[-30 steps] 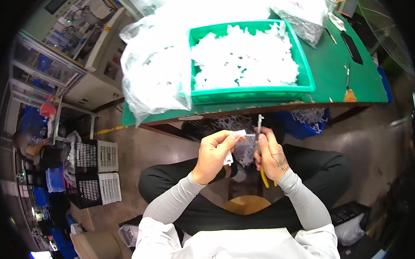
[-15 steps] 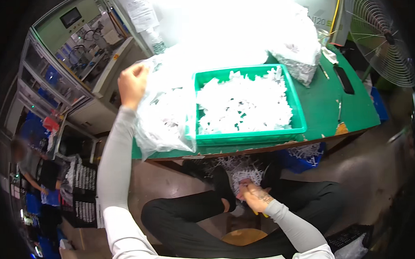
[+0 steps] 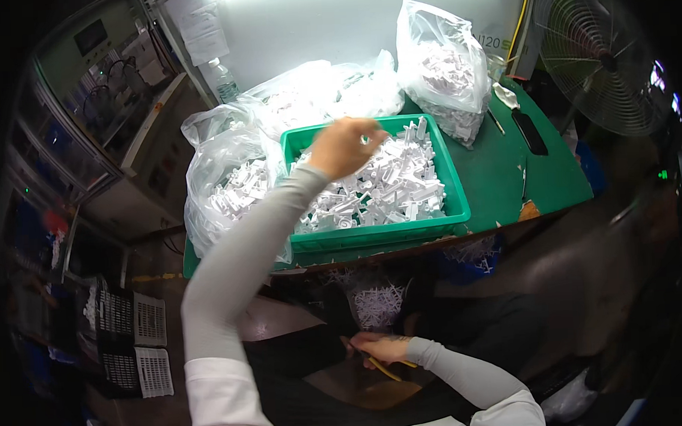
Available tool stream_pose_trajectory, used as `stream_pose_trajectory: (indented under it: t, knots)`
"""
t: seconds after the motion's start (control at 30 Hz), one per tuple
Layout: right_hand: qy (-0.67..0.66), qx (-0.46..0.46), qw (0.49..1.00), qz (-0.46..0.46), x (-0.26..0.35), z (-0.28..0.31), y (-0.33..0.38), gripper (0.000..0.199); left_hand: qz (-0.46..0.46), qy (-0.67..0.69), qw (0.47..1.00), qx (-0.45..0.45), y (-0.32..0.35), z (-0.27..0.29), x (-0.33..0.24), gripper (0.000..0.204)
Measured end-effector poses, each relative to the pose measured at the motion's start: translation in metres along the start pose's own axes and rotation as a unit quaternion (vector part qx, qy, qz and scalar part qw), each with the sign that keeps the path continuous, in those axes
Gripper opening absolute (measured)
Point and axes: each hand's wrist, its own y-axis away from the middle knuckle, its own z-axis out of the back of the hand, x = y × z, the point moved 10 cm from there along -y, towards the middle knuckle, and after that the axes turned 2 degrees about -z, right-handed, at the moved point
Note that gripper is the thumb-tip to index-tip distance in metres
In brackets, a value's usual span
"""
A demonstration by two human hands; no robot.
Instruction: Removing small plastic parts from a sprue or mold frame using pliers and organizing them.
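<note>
My left hand point(image 3: 346, 147) is over a green tray point(image 3: 379, 233) heaped with small white plastic parts point(image 3: 400, 185). Its thumb and fingers curl toward each other in a pinch; whether a part sits between the tips cannot be made out. Low between my knees, my right hand point(image 3: 383, 348) is closed around yellow-handled pliers point(image 3: 384, 369), whose jaws are hidden. Below them on the floor lies a pile of thin white plastic scraps point(image 3: 379, 305). Left of the tray, a clear plastic bag point(image 3: 239, 190) stands open with more white parts inside.
More filled bags point(image 3: 299, 94) lie behind the tray, and a tall one point(image 3: 445, 74) stands at its right. A black phone point(image 3: 530, 133) rests on the green table point(image 3: 498, 181). A wire-guarded fan point(image 3: 606, 61) is at the right, a water bottle point(image 3: 224, 80) at the back left.
My left hand has moved right, from above the bags to over the tray. My right hand still grips the pliers low down. The view has shifted and the glare has dimmed.
</note>
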Motion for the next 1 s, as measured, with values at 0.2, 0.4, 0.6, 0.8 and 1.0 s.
stream_pose_trajectory:
  t: [0.2,0.4,0.6,0.8,1.0]
  knots:
    - [0.289,-0.005,0.956,-0.045,-0.028,0.003,-0.025,0.050,0.197,-0.049,0.977,0.066,-0.017,-0.077,0.038,0.030]
    - [0.363,0.002,0.930,0.048,-0.009,0.000,-0.015,0.061,0.172,0.181,0.968,-0.017,-0.005,-0.038,0.044,0.025]
    - [0.380,-0.016,0.925,0.019,-0.002,-0.012,-0.001,0.074,0.115,-0.210,0.970,0.030,-0.003,-0.066,-0.021,0.030]
    - [0.383,-0.005,0.924,0.013,-0.007,-0.009,-0.015,0.078,0.250,-0.036,0.966,-0.053,0.004,-0.047,0.016,0.032]
    - [0.229,-0.229,0.934,0.149,0.062,0.022,0.045,0.048,-0.065,-0.029,0.972,-0.225,0.054,0.069,-0.064,0.009]
